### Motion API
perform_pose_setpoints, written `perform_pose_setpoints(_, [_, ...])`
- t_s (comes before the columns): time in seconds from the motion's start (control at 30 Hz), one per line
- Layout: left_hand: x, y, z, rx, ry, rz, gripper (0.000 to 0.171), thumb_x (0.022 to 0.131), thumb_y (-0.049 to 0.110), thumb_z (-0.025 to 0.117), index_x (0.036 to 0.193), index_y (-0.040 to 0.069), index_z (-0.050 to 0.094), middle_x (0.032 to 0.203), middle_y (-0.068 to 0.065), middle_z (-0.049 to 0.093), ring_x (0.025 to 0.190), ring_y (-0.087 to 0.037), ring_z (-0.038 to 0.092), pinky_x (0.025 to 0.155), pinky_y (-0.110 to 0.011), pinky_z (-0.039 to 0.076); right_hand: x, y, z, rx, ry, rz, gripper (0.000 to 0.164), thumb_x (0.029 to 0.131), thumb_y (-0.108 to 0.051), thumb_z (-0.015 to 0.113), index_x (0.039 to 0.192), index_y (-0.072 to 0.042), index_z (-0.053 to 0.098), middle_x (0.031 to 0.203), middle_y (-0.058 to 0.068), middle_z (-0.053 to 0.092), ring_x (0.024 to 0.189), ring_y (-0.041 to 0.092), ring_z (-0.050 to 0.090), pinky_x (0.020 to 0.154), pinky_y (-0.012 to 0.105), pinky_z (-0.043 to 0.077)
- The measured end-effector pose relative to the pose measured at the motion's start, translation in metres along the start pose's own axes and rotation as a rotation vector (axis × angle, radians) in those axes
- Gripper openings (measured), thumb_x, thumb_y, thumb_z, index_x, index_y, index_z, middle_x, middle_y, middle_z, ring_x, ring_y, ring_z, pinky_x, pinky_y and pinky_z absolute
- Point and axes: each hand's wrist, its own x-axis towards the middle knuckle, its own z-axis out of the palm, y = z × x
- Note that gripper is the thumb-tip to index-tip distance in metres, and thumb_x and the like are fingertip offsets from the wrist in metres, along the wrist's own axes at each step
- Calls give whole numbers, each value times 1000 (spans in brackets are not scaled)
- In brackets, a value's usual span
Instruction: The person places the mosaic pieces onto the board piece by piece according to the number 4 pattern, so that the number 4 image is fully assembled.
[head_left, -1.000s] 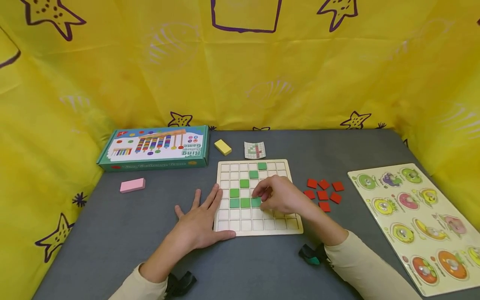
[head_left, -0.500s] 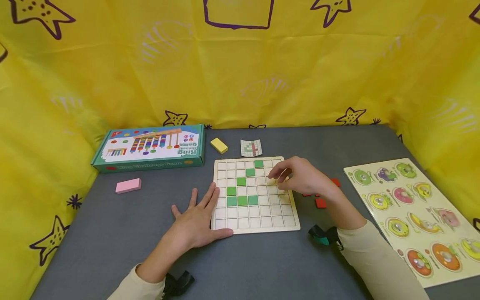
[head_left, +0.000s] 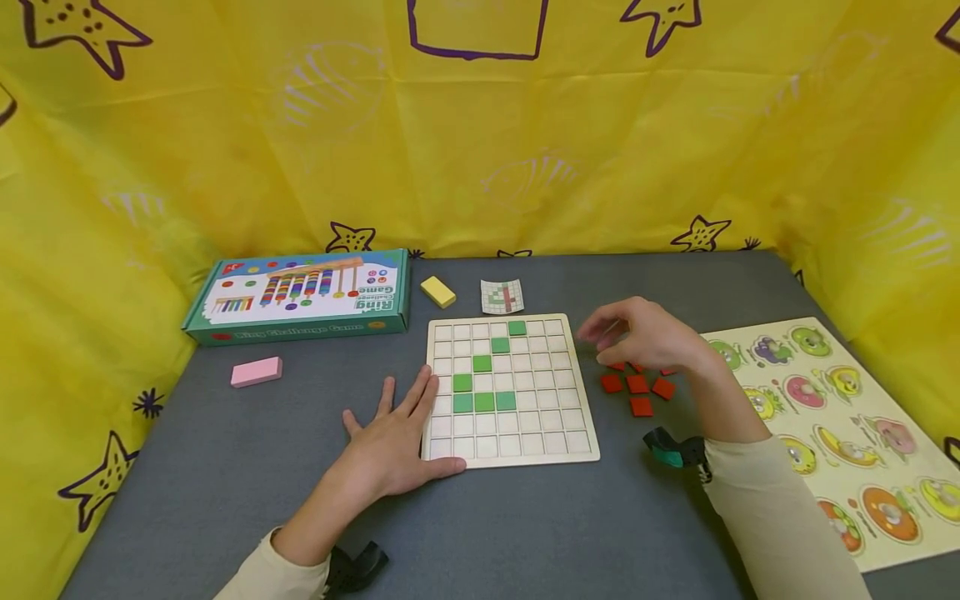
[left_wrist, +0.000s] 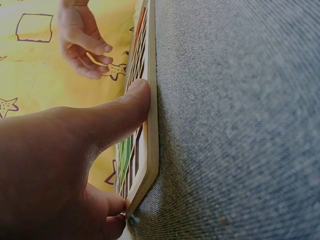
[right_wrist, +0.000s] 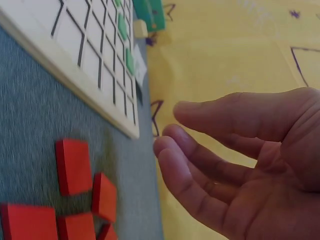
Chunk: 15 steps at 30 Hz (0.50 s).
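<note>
A pale wooden grid board (head_left: 525, 423) lies on the grey table, with several green tiles (head_left: 484, 402) set in its squares as a diagonal and a short row. My left hand (head_left: 393, 446) rests at the board's lower left corner, thumb on the front edge and the other fingers spread along the left side. Off the board's right side, my right hand (head_left: 637, 333) hovers above several loose red tiles (head_left: 637, 384), partly covering the far ones. In the right wrist view its fingers (right_wrist: 200, 200) are loosely bent with nothing between them.
Behind the board lie a small printed pattern card (head_left: 501, 297) and a yellow block (head_left: 438, 292). A game box (head_left: 300, 296) and a pink block (head_left: 257, 372) are at left. A fruit picture board (head_left: 847, 442) lies at right, under the right forearm. Yellow cloth (head_left: 480, 150) hangs around the table.
My right hand has moved from the middle of the board rightward, past its edge, to over the red tiles. The left hand stays at the board's corner. The head view has shifted slightly.
</note>
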Motion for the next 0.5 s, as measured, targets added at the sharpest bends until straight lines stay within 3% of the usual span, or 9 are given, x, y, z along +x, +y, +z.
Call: perform_pose_setpoints(0.5, [0,1,0,0,-5,1,120,83,79,68,169,23,8,177,6,-4,160,-47,-2,100,-94,2,0,32,-10,6,-26,91,29,79,2,81,108,0,76,101,15,75,91,23,70,79,29,57])
